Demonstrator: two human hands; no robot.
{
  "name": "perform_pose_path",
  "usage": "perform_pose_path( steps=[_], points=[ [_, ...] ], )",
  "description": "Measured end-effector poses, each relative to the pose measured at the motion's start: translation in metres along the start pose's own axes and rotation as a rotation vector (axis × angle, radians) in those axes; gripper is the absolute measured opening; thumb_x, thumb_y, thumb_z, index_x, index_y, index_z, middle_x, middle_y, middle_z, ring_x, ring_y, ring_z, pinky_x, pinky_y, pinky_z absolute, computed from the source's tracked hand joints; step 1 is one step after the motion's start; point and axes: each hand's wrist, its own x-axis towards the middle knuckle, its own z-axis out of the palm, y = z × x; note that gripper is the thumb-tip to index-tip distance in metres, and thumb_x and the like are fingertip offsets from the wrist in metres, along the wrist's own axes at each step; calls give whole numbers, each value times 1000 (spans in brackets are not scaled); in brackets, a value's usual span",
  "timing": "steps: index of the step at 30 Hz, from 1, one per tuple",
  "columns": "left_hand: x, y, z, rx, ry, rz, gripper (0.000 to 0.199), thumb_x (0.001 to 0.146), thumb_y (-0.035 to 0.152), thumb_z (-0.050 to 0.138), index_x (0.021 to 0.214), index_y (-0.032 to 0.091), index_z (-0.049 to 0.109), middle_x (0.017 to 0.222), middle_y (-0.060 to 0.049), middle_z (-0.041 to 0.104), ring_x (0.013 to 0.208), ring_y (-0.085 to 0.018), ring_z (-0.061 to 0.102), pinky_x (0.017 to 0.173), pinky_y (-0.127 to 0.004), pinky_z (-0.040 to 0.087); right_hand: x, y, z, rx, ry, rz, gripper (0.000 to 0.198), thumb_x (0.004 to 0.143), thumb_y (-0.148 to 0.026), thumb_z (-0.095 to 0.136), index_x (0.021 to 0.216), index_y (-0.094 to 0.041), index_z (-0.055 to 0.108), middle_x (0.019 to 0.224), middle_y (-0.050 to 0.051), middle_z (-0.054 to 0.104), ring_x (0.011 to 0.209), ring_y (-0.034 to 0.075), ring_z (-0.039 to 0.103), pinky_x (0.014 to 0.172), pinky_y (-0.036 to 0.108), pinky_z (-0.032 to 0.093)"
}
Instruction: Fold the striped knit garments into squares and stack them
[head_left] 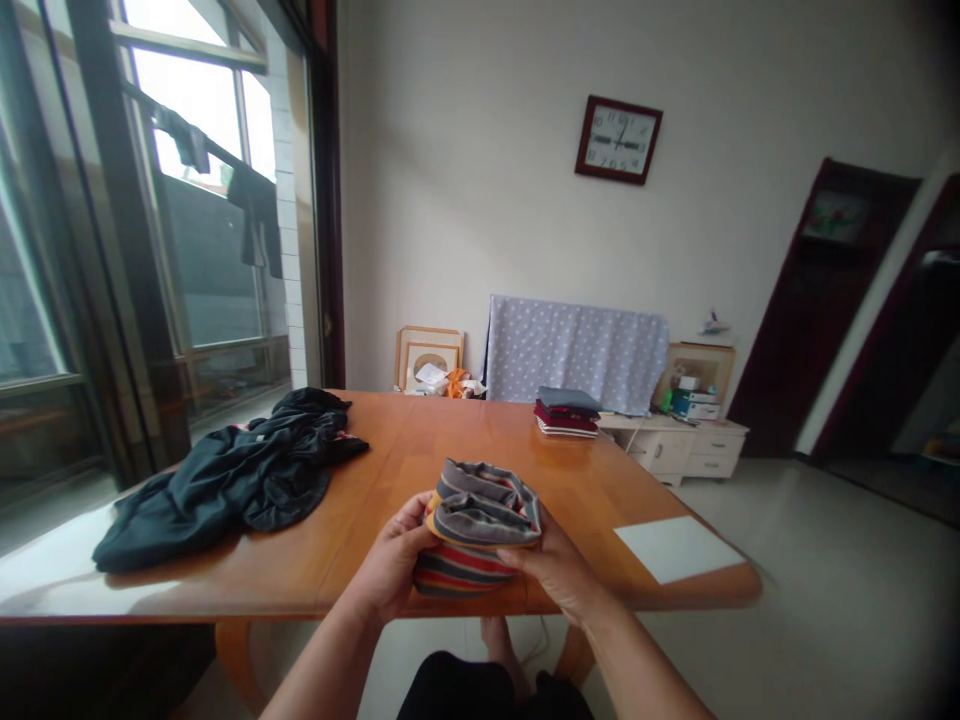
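Note:
Between my two hands is a striped garment (480, 568), folded into a thick bundle with grey, red, yellow and dark bands. It is held at the table's near edge, with its folded layers facing up. My left hand (397, 555) grips its left side, thumb on the near face and fingers behind. My right hand (559, 565) clasps the right side, with the thumb across the front and the other fingers mostly hidden behind the cloth. What kind of garment it is cannot be made out.
The wooden table (420, 430) carries a heap of dark clothes (232, 485) at left, a stack of folded clothes (567, 412) at the far right and a white sheet (679, 548) near the right corner. Beyond stand a cloth-covered object (577, 350) and a white cabinet (675, 450).

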Motion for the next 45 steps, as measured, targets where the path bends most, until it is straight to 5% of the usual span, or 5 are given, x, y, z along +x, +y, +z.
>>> perform_pose_path(
  steps=[8, 20, 34, 43, 45],
  points=[
    [-11, 13, 22, 22, -103, -23, 40, 75, 11, 61, 114, 18, 68, 103, -4, 69, 90, -19, 64, 86, -29, 51, -19, -35, -11, 84, 110, -18, 40, 72, -36, 84, 107, -20, 75, 113, 8, 74, 111, 32, 64, 104, 50, 45],
    [-35, 25, 53, 229, -170, -180, 43, 75, 14, 64, 117, 21, 70, 103, -2, 72, 87, -18, 65, 84, -28, 50, -63, -73, -41, -325, -80, -13, 78, 76, -40, 83, 144, -28, 46, 145, 10, 53, 132, 28, 51, 112, 46, 37],
    [-45, 24, 70, 386, -264, -257, 51, 73, 11, 62, 122, 21, 70, 112, -2, 73, 98, -20, 65, 90, -29, 48, -76, -66, -31, -466, -17, -165, 15, 82, -31, 71, 80, -22, 59, 127, 6, 63, 134, 25, 49, 110, 38, 38],
    [-47, 22, 74, 353, -329, -366, 53, 72, 14, 61, 124, 20, 69, 107, -5, 74, 94, -22, 67, 88, -32, 50, -81, -53, -40, -357, -55, 96, 103, 71, -49, 84, 155, -27, 28, 150, 14, 47, 135, 30, 47, 108, 44, 40],
    [-46, 19, 74, 382, -346, -378, 52, 71, 15, 62, 123, 21, 69, 105, -4, 74, 93, -23, 68, 88, -32, 50, -79, -52, -41, -375, -79, 135, 93, 71, -49, 84, 150, -26, 39, 141, 11, 55, 127, 29, 54, 102, 40, 44]
  ],
)
